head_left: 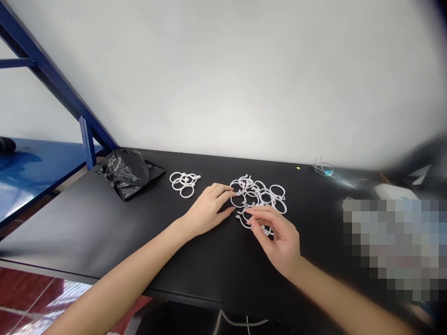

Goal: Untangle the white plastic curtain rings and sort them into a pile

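Observation:
A loose heap of several white plastic rings (265, 193) lies in the middle of the black table (104, 232). My left hand (209, 208) rests flat at the heap's left edge, fingers stretched out and touching the nearest rings. My right hand (277, 237) is at the heap's near edge, thumb and fingers pinched on one white ring (246, 218). A smaller cluster of white rings (184, 181) lies apart, further left.
A crumpled black plastic bag (129, 172) sits at the table's back left. A small wire item (324, 169) lies at the back right by the white wall. A blue metal frame (87, 139) and blue surface stand to the left. The right side is blurred out.

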`<state>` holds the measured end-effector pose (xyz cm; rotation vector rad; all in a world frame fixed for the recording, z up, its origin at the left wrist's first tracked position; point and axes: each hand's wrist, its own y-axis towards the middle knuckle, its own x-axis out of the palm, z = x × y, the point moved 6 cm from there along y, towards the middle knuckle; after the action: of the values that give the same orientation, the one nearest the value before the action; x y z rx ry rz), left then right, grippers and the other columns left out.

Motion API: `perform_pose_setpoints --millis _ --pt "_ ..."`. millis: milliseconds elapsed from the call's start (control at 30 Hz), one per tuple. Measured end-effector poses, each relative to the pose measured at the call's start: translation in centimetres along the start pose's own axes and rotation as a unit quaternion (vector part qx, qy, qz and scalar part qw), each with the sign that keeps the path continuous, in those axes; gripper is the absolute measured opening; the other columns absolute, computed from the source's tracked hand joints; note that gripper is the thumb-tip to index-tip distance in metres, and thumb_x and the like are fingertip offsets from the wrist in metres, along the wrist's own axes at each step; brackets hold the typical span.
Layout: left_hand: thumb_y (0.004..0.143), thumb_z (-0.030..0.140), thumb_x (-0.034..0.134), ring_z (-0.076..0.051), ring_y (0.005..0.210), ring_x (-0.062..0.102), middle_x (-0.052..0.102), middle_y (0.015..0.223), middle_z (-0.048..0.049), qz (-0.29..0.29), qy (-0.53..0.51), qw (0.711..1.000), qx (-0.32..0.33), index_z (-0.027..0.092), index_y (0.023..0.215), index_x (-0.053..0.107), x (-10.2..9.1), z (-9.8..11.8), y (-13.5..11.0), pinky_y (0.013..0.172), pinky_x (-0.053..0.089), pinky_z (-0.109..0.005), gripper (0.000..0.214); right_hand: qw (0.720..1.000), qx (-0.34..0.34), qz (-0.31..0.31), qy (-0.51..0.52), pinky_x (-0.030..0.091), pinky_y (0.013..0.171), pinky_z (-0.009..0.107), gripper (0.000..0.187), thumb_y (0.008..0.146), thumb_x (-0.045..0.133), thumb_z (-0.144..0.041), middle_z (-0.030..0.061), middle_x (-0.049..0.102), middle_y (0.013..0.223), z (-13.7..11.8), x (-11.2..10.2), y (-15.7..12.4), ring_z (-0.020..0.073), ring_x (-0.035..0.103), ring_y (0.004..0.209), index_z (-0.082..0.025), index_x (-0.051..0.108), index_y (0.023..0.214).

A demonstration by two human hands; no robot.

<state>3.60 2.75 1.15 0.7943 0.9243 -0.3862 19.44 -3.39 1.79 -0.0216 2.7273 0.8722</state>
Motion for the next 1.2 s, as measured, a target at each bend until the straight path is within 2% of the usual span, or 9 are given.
perform_pose_setpoints --millis 133,333,500,633,767,867,1033,1100,1200 --pt "0.093 0.022 0.054 -0.025 0.109 0.055 0.059 0.124 -0.0109 -0.044 -0.004 0.999 0.015 0.018 0.106 0.061 1.7 0.9 -0.3 0.09 0.05 -0.043 0.015 1.0 -0.006 -0.006 -0.002 0.062 0.066 0.03 0.026 0.089 0.056 -0.007 0.0066 0.069 0.103 -0.1 0.1 0.1 0.0158 0.068 0.081 -0.023 0.067 0.106" --pt "0.096 0.021 0.049 -0.022 0.104 0.056 0.063 0.115 -0.0085 -0.057 -0.031 0.998 0.001 0.017 0.09 0.06 1.4 0.0 -0.2 0.089 0.051 -0.037 0.014 1.0 -0.004 -0.002 -0.011 0.061 0.064 0.029 0.022 0.089 0.056 -0.007 0.0065 0.069 0.102 0.0 0.1 0.1 0.0153 0.067 0.078 -0.022 0.067 0.101" --pt "0.097 0.021 0.049 -0.02 0.095 0.058 0.066 0.102 -0.0066 -0.083 -0.043 0.995 0.013 0.017 0.099 0.059 1.6 0.3 0.0 0.086 0.051 -0.035 0.011 1.0 -0.001 -0.004 -0.01 0.061 0.065 0.029 0.026 0.088 0.056 -0.006 0.0059 0.069 0.103 0.1 0.1 -0.1 0.0157 0.067 0.081 -0.023 0.067 0.104" --pt "0.096 0.023 0.051 -0.02 0.091 0.058 0.064 0.098 -0.0062 -0.081 -0.042 0.996 0.0 0.017 0.101 0.059 1.7 0.1 -0.1 0.081 0.051 -0.034 0.011 0.999 -0.022 -0.015 -0.037 0.061 0.065 0.029 0.025 0.088 0.056 -0.005 0.0061 0.069 0.103 -0.1 0.0 0.3 0.0164 0.068 0.083 -0.023 0.067 0.103" --pt "0.095 0.025 0.053 -0.019 0.092 0.057 0.062 0.098 -0.0064 -0.073 -0.06 0.996 0.006 0.017 0.097 0.061 1.6 0.0 -0.2 0.082 0.051 -0.033 0.012 0.977 -0.093 -0.095 -0.165 0.056 0.089 0.044 0.021 0.088 0.059 -0.01 0.007 0.072 0.103 0.3 0.2 1.2 0.0235 0.066 0.1 -0.022 0.067 0.104" --pt "0.096 0.026 0.052 -0.019 0.091 0.056 0.062 0.096 -0.007 -0.047 -0.067 0.996 0.024 0.016 0.097 0.062 1.2 0.2 -0.2 0.081 0.051 -0.032 0.014 0.957 -0.061 -0.13 -0.251 0.051 0.095 0.051 0.019 0.089 0.06 -0.018 0.009 0.072 0.108 1.9 0.0 1.6 0.0282 0.064 0.107 -0.02 0.067 0.106" --pt "0.099 0.024 0.046 -0.017 0.089 0.057 0.061 0.094 -0.0074 0.028 -0.097 0.994 0.029 0.016 0.1 0.061 0.2 0.5 -0.3 0.08 0.051 -0.031 0.017 0.945 -0.001 -0.13 -0.3 0.051 0.093 0.051 0.019 0.089 0.06 -0.022 0.0099 0.072 0.108 3.4 -0.2 1.5 0.0288 0.065 0.104 -0.018 0.066 0.107" --pt "0.098 0.026 0.049 -0.017 0.089 0.057 0.062 0.096 -0.0076 0.034 -0.097 0.995 0.021 0.016 0.103 0.061 0.2 0.5 -0.3 0.08 0.052 -0.032 0.016 0.942 0.007 -0.132 -0.308 0.051 0.093 0.05 0.019 0.089 0.06 -0.023 0.0094 0.072 0.107 3.4 -0.2 1.4 0.0286 0.065 0.103 -0.018 0.065 0.107" --pt "0.095 0.029 0.054 -0.018 0.091 0.058 0.063 0.098 -0.0081 0.01 -0.082 0.996 0.016 0.016 0.104 0.062 0.4 0.4 -0.4 0.081 0.052 -0.033 0.017 0.94 0.012 -0.133 -0.314 0.049 0.093 0.051 0.017 0.089 0.061 -0.023 0.0085 0.072 0.107 3.4 -0.2 1.3 0.0286 0.064 0.103 -0.019 0.066 0.105"
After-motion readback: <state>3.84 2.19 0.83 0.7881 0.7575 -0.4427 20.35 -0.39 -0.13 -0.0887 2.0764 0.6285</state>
